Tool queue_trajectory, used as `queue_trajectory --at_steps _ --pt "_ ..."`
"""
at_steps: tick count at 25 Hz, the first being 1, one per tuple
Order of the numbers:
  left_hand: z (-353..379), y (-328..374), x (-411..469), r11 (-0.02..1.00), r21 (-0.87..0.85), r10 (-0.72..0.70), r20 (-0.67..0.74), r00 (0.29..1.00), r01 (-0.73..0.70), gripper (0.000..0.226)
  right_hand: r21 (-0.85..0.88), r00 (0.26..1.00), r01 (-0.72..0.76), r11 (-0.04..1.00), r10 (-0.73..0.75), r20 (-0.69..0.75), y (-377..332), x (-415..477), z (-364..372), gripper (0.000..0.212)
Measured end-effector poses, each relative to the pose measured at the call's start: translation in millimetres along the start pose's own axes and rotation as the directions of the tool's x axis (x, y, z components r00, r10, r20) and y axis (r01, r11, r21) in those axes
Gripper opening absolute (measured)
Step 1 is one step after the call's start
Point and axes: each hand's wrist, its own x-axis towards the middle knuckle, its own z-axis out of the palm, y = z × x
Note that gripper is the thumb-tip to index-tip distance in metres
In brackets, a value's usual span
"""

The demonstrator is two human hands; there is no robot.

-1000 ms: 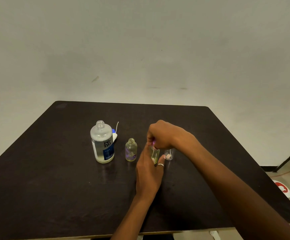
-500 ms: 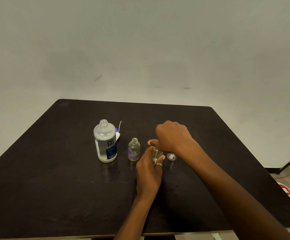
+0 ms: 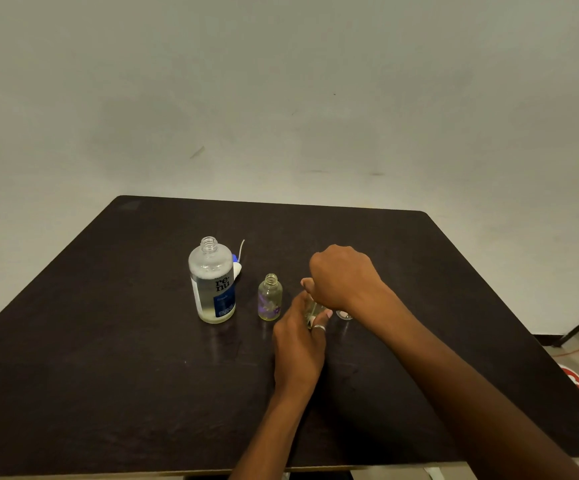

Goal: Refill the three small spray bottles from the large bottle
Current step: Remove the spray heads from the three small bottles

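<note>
Nearest the camera, two bare forearms reach in over the front edge of the dark worktop [image 3: 108,358]. The left hand [image 3: 298,344], a ring [image 3: 318,328] on one finger, has its grip clamped round the lower part of a small clear bottle [image 3: 312,310] standing near the middle of the worktop; only a sliver of glass shows between the fingers. Directly above it, the right hand [image 3: 341,277] hangs knuckles-up with its fingers curled down over the top of that bottle and the thumb tip poking out to the left. Whether its grip is closed on anything cannot be told, since the fingers hide the bottle's neck. Just right of the held bottle, a second small bottle [image 3: 344,315] peeks out from under the right wrist, mostly covered. Left of the hands, apart from them, stands an uncapped small bottle [image 3: 270,297], upright, with a purple pattern and pale liquid low inside. Farther left is the large bottle [image 3: 213,282], upright and open-necked, blue label facing the camera, liquid in its lower part. Touching or just behind its right shoulder lies a white-and-blue spray cap [image 3: 238,266] with a thin tube pointing away. Beyond the worktop's far edge rises a plain pale wall [image 3: 281,81].
</note>
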Motion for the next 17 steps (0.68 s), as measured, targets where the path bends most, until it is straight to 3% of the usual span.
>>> queue_trajectory --at_steps 6,11,14,17 --pt "0 -2 1 1.0 0.009 -0.005 0.014 1.0 0.005 0.029 -0.019 0.993 0.116 0.993 -0.116 0.032 4 1 -1 0.029" --pt "2 -4 1 0.999 0.032 0.005 0.006 1.0 -0.005 0.029 0.056 0.983 0.169 0.984 -0.173 0.065 12 3 -1 0.009" --pt "1 -4 2 1.0 0.029 -0.002 0.011 1.0 0.002 0.026 0.165 0.975 0.173 0.971 -0.192 0.111 15 4 -2 0.018" --pt "1 -4 2 0.999 0.031 -0.017 0.01 1.0 0.016 0.031 0.169 0.983 0.15 0.974 -0.165 0.079 15 1 -3 0.023"
